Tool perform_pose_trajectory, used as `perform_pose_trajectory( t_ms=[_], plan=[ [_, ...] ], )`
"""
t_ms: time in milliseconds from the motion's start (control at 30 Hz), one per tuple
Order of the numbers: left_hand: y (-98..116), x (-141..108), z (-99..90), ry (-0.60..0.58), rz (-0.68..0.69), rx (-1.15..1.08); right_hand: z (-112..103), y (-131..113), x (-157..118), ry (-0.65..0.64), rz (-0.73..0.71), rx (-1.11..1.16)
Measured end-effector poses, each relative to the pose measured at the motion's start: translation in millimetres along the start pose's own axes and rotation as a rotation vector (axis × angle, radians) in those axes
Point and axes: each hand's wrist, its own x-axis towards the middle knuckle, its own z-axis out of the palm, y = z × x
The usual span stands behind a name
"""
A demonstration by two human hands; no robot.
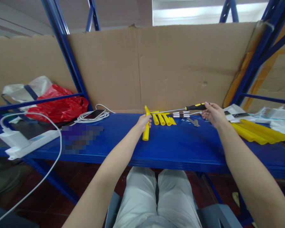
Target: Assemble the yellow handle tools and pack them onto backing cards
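Observation:
In my left hand [144,123] is a yellow plastic handle [145,133], held upright over the blue shelf. My right hand [212,114] grips a long screwdriver [195,107] by the end of its black and yellow grip. Its thin shaft reaches left, nearly level, and the tip meets the yellow handle beside my left fingers; whether it sits in a screw is too small to tell. Several more yellow handles [161,119] lie in a row just right of my left hand. Beyond the shaft sits a small stack of white and dark strips [180,114].
Tiny metal parts [185,120] and a flat metal piece [196,123] lie on the blue shelf [175,148]. Long yellow sleeves [258,131] are at right. A power strip [35,142], coiled white cable [92,117] and red bag [61,101] occupy the left. Cardboard [180,63] stands behind.

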Motion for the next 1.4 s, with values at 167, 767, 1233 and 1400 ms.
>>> perform_pose_trajectory(
  t_ms=[167, 767, 1233, 1400],
  plan=[
    [0.5, -0.2, 0.1, -0.023, 0.008, 0.002, -0.5, -0.2, 3.8, 0.074, -0.047, 0.059],
    [1.9, -0.5, 1.7, -0.010, 0.067, 0.003, 4.3, 8.6, 2.7, -0.091, 0.101, -0.135],
    [3.2, -5.2, 4.5, -0.045, 0.113, 0.090, 11.8, 37.5, -6.7, -0.622, 0.273, -0.699],
    [1.0, -4.8, 1.8, 0.021, 0.321, 0.331, 18.4, 41.0, -8.1, -0.606, 0.175, -0.805]
  ],
)
